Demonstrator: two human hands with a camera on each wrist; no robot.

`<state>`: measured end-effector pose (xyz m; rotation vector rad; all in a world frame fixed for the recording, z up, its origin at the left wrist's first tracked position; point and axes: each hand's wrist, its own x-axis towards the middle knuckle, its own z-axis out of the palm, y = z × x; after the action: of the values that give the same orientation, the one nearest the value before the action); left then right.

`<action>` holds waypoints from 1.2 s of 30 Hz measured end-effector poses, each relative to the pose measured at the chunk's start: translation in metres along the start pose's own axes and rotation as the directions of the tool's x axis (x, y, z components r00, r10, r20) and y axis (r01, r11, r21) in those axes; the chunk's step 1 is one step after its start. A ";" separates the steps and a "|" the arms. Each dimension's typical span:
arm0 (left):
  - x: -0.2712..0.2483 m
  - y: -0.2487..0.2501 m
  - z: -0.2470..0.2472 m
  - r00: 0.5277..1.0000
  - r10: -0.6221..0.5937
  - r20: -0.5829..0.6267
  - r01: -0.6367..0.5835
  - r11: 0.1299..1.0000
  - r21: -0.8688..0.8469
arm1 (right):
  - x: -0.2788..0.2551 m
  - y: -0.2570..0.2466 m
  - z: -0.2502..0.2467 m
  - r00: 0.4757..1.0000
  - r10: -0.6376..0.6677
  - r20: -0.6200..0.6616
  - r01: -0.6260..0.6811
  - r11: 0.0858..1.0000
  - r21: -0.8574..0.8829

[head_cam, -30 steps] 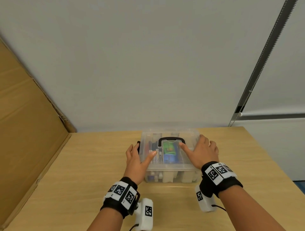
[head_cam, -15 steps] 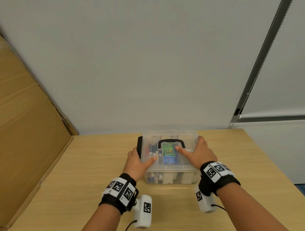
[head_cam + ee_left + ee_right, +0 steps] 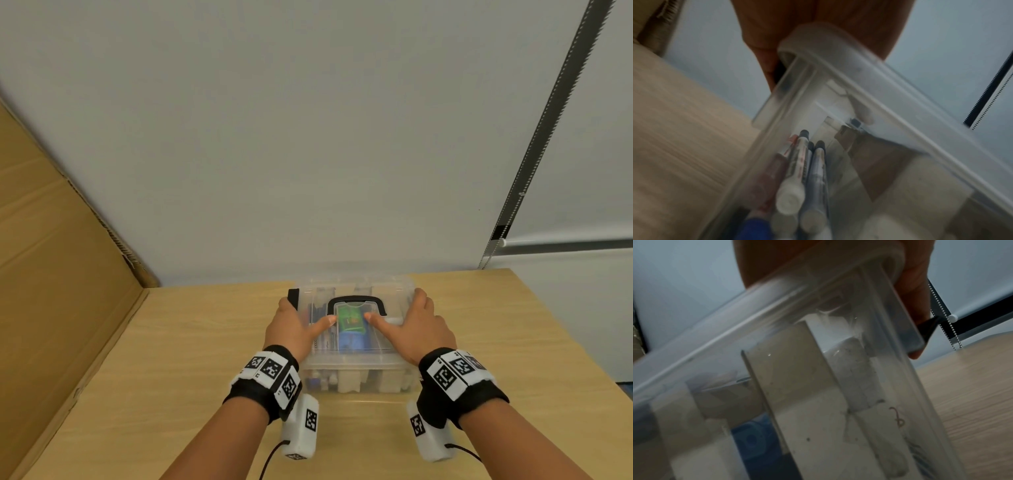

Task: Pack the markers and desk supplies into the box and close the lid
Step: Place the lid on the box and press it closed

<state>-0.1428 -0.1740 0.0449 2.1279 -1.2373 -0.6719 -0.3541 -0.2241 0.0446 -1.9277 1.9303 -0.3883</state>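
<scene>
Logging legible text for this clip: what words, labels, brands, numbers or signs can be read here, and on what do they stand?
No text can be read.
Markers in the box: barrel print, too blurred.
Green pack under the lid: print, too small.
Wristbands: square coded tags only, no words.
Box wall, right wrist view: a reddish scribble, not legible.
</scene>
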 end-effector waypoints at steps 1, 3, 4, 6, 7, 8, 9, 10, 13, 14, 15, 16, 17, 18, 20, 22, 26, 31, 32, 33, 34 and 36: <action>0.000 -0.001 0.001 1.000 0.009 -0.009 -0.009 1.000 -0.002 | 0.000 0.000 0.000 1.000 0.001 0.004 -0.001 1.000 0.005; 0.000 -0.003 0.002 0.999 0.021 -0.031 -0.021 1.000 -0.009 | 0.002 0.000 0.000 1.000 0.006 0.008 -0.006 1.000 0.020; 0.000 -0.005 0.003 0.999 0.022 -0.039 -0.022 1.000 -0.018 | 0.002 0.001 -0.001 1.000 0.008 0.007 -0.008 0.999 0.033; -0.002 -0.006 0.004 0.998 0.033 -0.055 -0.036 0.997 -0.061 | 0.003 0.002 -0.002 1.000 0.012 0.000 -0.012 0.998 0.068; -0.003 -0.006 0.004 0.997 0.047 -0.069 -0.052 0.996 -0.078 | 0.004 0.002 -0.004 1.000 0.023 -0.005 -0.022 0.996 0.089; -0.004 -0.006 0.004 0.994 0.066 -0.085 -0.073 0.994 -0.077 | 0.006 0.001 -0.005 0.999 0.048 -0.005 -0.048 0.992 0.120; -0.005 -0.005 0.004 0.992 0.083 -0.096 -0.090 0.994 -0.067 | 0.008 0.000 -0.006 0.996 0.089 0.003 -0.088 0.984 0.156; -0.005 -0.004 0.004 0.990 0.096 -0.102 -0.103 0.993 -0.066 | 0.012 -0.001 -0.007 0.990 0.138 0.025 -0.141 0.972 0.186; -0.005 -0.002 0.005 0.996 0.063 -0.067 -0.073 0.985 -0.154 | 0.021 -0.005 -0.012 0.966 0.236 0.109 -0.250 0.959 0.137; -0.004 -0.003 0.005 0.997 0.055 -0.058 -0.064 0.982 -0.178 | 0.022 -0.007 -0.015 0.964 0.242 0.107 -0.251 0.965 0.082; -0.003 -0.004 0.005 0.997 0.051 -0.051 -0.060 0.980 -0.189 | 0.022 -0.009 -0.017 0.969 0.235 0.082 -0.237 0.971 0.025; -0.002 -0.004 0.005 0.997 0.051 -0.050 -0.060 0.978 -0.198 | 0.021 -0.010 -0.019 0.975 0.215 0.051 -0.214 0.977 -0.019; -0.001 -0.005 0.006 0.998 0.048 -0.048 -0.057 0.978 -0.202 | 0.020 -0.012 -0.020 0.982 0.188 0.030 -0.187 0.982 -0.038; 0.000 -0.006 0.007 0.998 0.046 -0.045 -0.054 0.977 -0.207 | 0.019 -0.012 -0.019 0.986 0.164 0.023 -0.163 0.986 -0.034; 0.002 -0.007 0.007 0.998 0.044 -0.041 -0.052 0.976 -0.212 | 0.017 -0.011 -0.015 0.992 0.124 0.011 -0.124 0.992 0.004; 0.003 -0.008 0.008 0.998 0.047 -0.043 -0.055 0.974 -0.218 | 0.015 -0.008 -0.010 0.995 0.092 -0.026 -0.092 0.995 0.027; 0.005 -0.010 0.010 0.998 0.051 -0.045 -0.060 0.971 -0.230 | 0.015 -0.005 -0.007 0.994 0.086 -0.065 -0.083 0.996 0.037; 0.008 -0.012 0.012 0.996 0.063 -0.056 -0.074 0.974 -0.215 | 0.016 -0.010 -0.005 0.994 0.060 -0.091 -0.070 0.990 -0.120; 0.008 -0.013 0.012 0.996 0.064 -0.057 -0.075 0.974 -0.212 | 0.017 -0.010 -0.004 0.995 0.048 -0.091 -0.060 0.989 -0.138; 0.009 -0.013 0.013 0.996 0.063 -0.058 -0.074 0.975 -0.210 | 0.017 -0.010 -0.003 0.995 0.040 -0.089 -0.053 0.987 -0.149; 0.009 -0.013 0.013 0.997 0.060 -0.058 -0.071 0.976 -0.207 | 0.018 -0.010 -0.003 0.995 0.034 -0.091 -0.048 0.987 -0.152; 0.007 -0.012 0.012 0.997 0.052 -0.057 -0.063 0.978 -0.200 | 0.017 -0.009 -0.002 0.995 0.020 -0.101 -0.034 0.989 -0.142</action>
<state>-0.1403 -0.1785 0.0271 1.9246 -1.1473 -0.6824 -0.3466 -0.2418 0.0489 -2.0037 2.0982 -0.3526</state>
